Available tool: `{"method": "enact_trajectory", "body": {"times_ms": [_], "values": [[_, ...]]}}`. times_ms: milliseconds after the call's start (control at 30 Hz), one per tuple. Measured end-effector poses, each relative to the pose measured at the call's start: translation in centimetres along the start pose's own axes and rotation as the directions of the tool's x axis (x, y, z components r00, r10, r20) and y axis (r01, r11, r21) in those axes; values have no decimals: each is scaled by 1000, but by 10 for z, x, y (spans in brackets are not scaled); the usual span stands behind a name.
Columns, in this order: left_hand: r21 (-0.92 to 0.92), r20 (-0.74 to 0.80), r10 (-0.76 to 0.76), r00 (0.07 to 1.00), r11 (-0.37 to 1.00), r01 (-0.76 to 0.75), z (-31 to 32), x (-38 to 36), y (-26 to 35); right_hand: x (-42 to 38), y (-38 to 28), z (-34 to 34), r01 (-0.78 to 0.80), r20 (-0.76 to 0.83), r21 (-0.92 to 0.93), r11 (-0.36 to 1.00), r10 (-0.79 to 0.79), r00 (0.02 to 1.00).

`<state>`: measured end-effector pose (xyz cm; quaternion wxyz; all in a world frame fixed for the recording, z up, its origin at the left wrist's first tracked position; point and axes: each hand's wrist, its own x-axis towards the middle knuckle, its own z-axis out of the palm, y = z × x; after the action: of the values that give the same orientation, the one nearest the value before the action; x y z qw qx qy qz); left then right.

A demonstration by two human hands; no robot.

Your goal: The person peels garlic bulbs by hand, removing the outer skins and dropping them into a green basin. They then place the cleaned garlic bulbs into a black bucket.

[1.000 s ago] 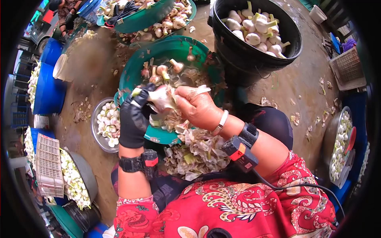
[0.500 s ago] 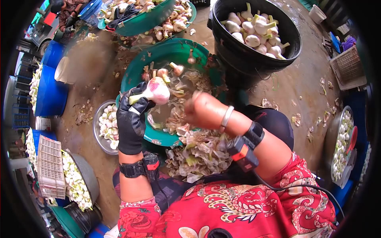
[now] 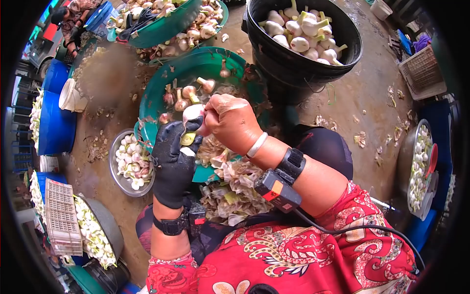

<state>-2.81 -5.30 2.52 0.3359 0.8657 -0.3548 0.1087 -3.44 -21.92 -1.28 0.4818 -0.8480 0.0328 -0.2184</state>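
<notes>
My left hand (image 3: 172, 159), in a black glove, grips a garlic bulb (image 3: 194, 113) by its stem, over the near left part of the green basin (image 3: 152, 95). Bare and closed, my right hand (image 3: 234, 121) presses its fingers on the bulb's right side. What those fingers pinch is hidden. Unpeeled bulbs with stems (image 3: 181, 102) and loose skins lie in the basin. A pile of papery skins (image 3: 240, 196) sits below my hands, near my lap.
A black tub (image 3: 293, 73) of white bulbs stands at the upper right. The metal bowl (image 3: 115, 171) at left holds small cloves. Another green basin (image 3: 171, 29) with bulbs is at the top. A co-worker (image 3: 73, 19) is at the upper left.
My right hand has moved left, from a blurred spot beside the bulb onto it. The bulb has turned in my left hand, its stem now pointing down. The view has shifted slightly.
</notes>
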Motion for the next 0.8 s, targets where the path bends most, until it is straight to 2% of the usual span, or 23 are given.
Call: {"method": "enact_trajectory", "body": {"times_ms": [100, 133, 167, 200, 233, 267, 333, 367, 400, 433, 467, 533, 567, 600, 633, 667, 733, 800], "values": [[-177, 3, -4, 1000, 984, 4, 0, -3, 3, 6, 7, 1, -20, -115, 18, 1000, 22, 993], [-173, 2, -3, 1000, 985, 4, 0, -4, 4, 7, 10, 2, -117, -111, 67, 991, 124, 986], [-570, -11, -282, 959, 790, 226, 1, -4, 6, 4, 13, -1, -145, -42, -3, 989, 145, 989], [-854, 86, -520, 850, 400, 332, -1, -4, 7, 2, 13, -5, -163, 27, -75, 984, 165, 986], [-921, 121, -525, 843, 257, 292, -7, -3, 5, -6, 21, 4, 4, 166, -250, 968, 39, 985], [-947, 178, -539, 823, 134, 293, -13, -3, -3, -22, 27, 12, -4, 407, -280, 960, 122, 905], [-969, 199, -592, 781, 3, 249, -19, -3, -20, -48, 28, 19, 80, 693, -96, 992, 9, 721], [-969, 191, -600, 777, 11, 247, -18, -4, -26, -48, 29, 19, 68, 638, 0, 998, -52, 769], [-958, 157, -641, 751, 87, 275, -15, -4, -30, -40, 17, 10, 58, 574, 92, 994, -101, 812], [-938, 124, -678, 724, 157, 308, -12, -5, -31, -21, 7, -2, -49, 556, 120, 992, -26, 831], [-937, 127, -683, 719, 155, 313, -12, -5, -29, -18, 7, -5, -256, 456, 295, 921, 100, 884], [-884, 173, -614, 770, 248, 396, -12, -1, -23, -13, -12, -7, -312, 240, 537, 783, 213, 947], [-888, 182, -622, 762, 228, 399, -8, 2, -21, -11, -16, -7, -315, 239, 533, 785, 218, 946], [-889, 187, -620, 762, 223, 400, -6, 3, -21, -9, -18, -8, -439, 391, 618, 651, 230, 891], [-825, 157, -592, 790, 361, 434, -4, 3, -23, -8, -18, -9, -560, 534, 664, 494, 210, 819], [-741, 132, -559, 819, 492, 456, -4, 3, -25, -7, -17, -10, -563, 534, 665, 492, 215, 818], [-742, 173, -575, 799, 458, 490, -5, 4, -32, -2, -14, -13, -753, 651, 621, 218, 392, 650], [-878, 300, -575, 761, 146, 456, 2, -2, -45, -3, -9, -16, -755, 619, 598, 269, 442, 649]]}}
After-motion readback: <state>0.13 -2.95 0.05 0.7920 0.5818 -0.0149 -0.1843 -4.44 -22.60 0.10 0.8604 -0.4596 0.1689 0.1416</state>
